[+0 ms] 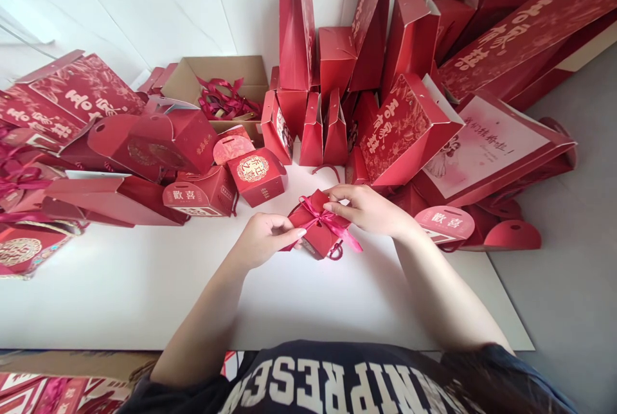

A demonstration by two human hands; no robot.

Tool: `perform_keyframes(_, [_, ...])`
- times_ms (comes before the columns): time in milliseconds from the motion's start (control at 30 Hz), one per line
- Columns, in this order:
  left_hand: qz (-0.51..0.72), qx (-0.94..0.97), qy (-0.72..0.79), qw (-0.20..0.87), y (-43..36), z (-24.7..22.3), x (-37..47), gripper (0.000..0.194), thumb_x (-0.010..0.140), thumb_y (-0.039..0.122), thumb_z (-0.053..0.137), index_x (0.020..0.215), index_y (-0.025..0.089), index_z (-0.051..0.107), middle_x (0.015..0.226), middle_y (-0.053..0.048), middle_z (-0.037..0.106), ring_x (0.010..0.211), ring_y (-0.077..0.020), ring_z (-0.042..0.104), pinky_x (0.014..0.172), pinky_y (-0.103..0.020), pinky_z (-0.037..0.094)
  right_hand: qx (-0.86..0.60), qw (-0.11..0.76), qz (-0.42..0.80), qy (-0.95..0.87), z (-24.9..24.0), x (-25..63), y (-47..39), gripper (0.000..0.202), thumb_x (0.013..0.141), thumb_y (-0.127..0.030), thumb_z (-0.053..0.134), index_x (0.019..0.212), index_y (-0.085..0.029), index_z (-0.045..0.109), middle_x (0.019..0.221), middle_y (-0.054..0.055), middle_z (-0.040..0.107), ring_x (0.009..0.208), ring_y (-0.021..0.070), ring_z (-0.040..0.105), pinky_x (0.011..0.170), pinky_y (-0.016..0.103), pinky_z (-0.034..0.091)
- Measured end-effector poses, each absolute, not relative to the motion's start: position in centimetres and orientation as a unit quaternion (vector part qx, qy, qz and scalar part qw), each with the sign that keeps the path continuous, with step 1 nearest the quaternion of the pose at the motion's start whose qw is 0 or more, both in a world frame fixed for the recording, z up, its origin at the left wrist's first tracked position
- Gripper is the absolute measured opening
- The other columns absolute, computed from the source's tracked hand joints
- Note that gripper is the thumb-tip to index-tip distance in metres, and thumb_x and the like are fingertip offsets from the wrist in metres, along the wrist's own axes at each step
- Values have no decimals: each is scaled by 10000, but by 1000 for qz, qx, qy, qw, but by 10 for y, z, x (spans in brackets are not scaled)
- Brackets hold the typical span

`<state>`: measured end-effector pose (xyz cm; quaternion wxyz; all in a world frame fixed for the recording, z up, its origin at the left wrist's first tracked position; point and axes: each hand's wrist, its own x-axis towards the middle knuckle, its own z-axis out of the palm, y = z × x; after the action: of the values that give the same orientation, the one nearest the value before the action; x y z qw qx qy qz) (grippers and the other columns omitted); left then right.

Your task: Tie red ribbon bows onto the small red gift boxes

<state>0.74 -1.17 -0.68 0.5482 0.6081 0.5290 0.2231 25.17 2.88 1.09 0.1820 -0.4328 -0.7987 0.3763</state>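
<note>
A small red gift box [315,248] rests on the white table in front of me, tied with a shiny pink-red ribbon [322,216] in a bow. My left hand [270,237] is closed at the box's left edge, thumb on top, pinching what looks like a ribbon end; its fingertips are partly hidden. On the other side, my right hand [359,207] has thumb and fingers closed on the bow at the upper right of the box. One ribbon tail hangs past the right edge, beside a dark red cord [336,251].
Red gift boxes [258,176] crowd the left side of the table [144,298]. Tall red bags [296,35] stand against the tiled wall, and more bags [400,131] lean at right. A cardboard box [186,80] at the back holds loose ribbons [226,98].
</note>
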Motion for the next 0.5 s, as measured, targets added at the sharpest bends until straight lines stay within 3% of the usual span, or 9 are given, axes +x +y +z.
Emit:
perform_keyframes(133, [235,597,523,562,-10,-9,7,333,821,445,678,671,149,662,699,-58,716,632,-148,631,611,-260,500,-446,175,381,-791,10,253,29,271,957,-346,458,740,-197,522,728,-10,526,664,141,461,636,266,335])
perform_keyframes(300, [263,544,535,590,-5,-13,6,339,801,455,699,672,152,616,685,-42,691,714,-185,690,693,-296,553,-437,194,412,-776,10,254,30,346,962,-463,439,788,-200,580,770,2,565,708,156,498,678,278,372])
perform_keyframes(400, [275,527,539,596,-4,-14,6,338,796,469,702,699,151,637,713,-43,700,758,-197,706,757,-325,575,-432,193,434,-767,12,256,30,365,960,-495,431,819,-200,595,797,12,582,738,166,520,696,285,388])
perform_keyframes(500, [263,560,536,574,-4,-15,7,349,796,488,698,725,146,684,741,-64,724,732,-185,690,726,-305,570,-429,194,435,-767,12,258,31,324,943,-465,464,786,-201,567,791,13,577,746,167,521,702,284,395])
